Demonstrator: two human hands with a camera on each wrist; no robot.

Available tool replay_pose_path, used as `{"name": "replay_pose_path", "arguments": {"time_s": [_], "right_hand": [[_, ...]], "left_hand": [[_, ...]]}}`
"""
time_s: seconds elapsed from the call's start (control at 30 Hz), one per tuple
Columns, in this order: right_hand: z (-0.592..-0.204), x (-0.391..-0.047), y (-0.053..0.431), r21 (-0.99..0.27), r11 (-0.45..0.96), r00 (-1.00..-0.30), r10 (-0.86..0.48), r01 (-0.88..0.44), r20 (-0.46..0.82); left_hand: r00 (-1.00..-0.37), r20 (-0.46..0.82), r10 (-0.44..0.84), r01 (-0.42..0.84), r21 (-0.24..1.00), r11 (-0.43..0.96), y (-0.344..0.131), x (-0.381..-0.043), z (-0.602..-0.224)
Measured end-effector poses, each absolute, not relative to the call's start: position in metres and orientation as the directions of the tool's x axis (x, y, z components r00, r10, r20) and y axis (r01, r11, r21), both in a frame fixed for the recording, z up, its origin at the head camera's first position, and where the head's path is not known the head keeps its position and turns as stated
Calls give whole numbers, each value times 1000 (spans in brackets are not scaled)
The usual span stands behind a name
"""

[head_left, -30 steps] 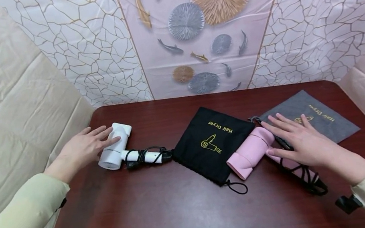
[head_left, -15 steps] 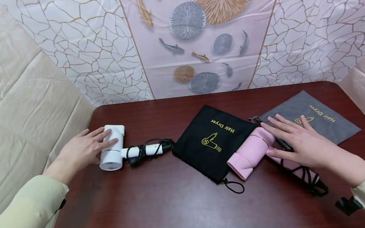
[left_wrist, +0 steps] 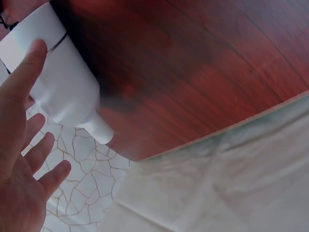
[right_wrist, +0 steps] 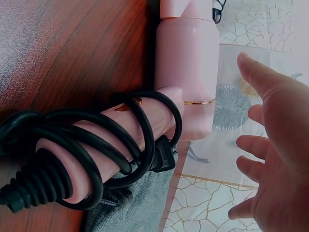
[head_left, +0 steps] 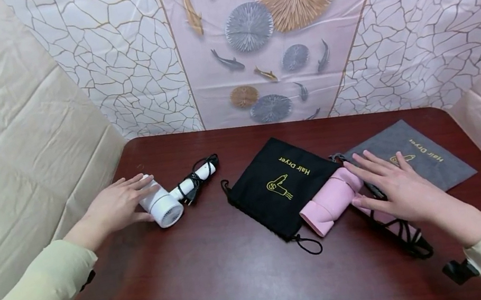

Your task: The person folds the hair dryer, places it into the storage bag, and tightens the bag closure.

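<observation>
A white hair dryer [head_left: 167,207] lies at the table's left, its handle pointing back right with a black cord wound round it. My left hand [head_left: 116,206] is at its barrel, fingers extended over the top. In the left wrist view the thumb of the left hand [left_wrist: 21,154] lies along the white dryer [left_wrist: 67,79], the other fingers spread apart. On the right, my right hand [head_left: 404,191] hovers with straight, spread fingers over a pink hair dryer [head_left: 330,200]. The right wrist view shows the right hand [right_wrist: 282,145] beside the pink dryer [right_wrist: 186,58], whose handle is wrapped in black cord.
A black drawstring bag [head_left: 260,197] marked "Hair Dryer" lies mid-table, partly under the pink dryer. Behind the right hand lies a grey bag [head_left: 442,170] with the same lettering. Fabric walls [head_left: 4,122] stand round the brown table [head_left: 227,292] at the back and sides.
The white dryer has turned: its handle swung from pointing right to back right, and its grille end moved right. My left hand shifted slightly right with it. The right hand stayed put.
</observation>
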State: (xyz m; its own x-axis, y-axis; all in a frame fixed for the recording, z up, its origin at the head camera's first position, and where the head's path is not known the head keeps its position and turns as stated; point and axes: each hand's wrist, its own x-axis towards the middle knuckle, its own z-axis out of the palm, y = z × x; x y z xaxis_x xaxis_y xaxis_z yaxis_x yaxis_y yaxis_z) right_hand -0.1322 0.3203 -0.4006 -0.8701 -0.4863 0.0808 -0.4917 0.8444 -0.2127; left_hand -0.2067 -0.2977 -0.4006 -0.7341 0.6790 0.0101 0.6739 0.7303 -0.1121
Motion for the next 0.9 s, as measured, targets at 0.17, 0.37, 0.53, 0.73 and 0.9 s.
{"name": "replay_pose_path", "arguments": {"time_s": [0.17,0.37,0.53,0.73,0.9], "right_hand": [[-397,-132,319,-214,840,-867,-491,-498,89],[-388,-135,318,-219,834,-861,-504,-507,72],[-379,-138,319,-221,826,-851,-524,-519,42],[-370,-138,318,-217,823,-844,-537,-524,3],[-365,-138,317,-209,834,-848,-528,-511,-34]], "left_hand": [[-748,53,662,659,-66,749,-288,-204,-407],[-746,73,662,662,-18,749,-282,-202,-413],[-728,57,684,685,5,729,-282,-204,-417],[-706,60,706,707,1,707,-283,-208,-429],[-689,95,719,722,-4,692,-285,-210,-437]]}}
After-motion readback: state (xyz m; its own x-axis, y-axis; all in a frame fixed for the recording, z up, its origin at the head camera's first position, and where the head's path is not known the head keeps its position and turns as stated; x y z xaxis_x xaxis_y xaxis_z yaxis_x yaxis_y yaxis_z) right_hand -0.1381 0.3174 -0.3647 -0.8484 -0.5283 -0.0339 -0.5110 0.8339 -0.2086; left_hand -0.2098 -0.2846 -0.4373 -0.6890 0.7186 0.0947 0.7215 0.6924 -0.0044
